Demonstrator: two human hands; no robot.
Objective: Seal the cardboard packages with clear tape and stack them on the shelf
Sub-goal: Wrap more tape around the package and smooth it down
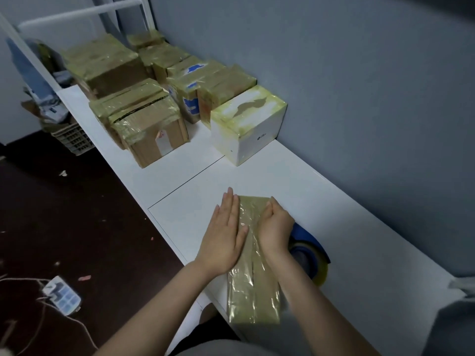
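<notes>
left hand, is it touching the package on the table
Touching. The head view shows the left hand lying flat along the left edge of the package, with its thumb on the taped top and no gap between them.

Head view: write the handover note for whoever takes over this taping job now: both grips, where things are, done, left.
Left grip: flat, fingers straight, pressing on the package.
Right grip: fingers curled on the same package's right side.
Package, covered in tape, lies at the near edge of the white shelf; tape dispenser just right of it.
Done: taped boxes grouped at the shelf's far end.
Left: likely finish smoothing the tape, then place this package with the others.
</notes>
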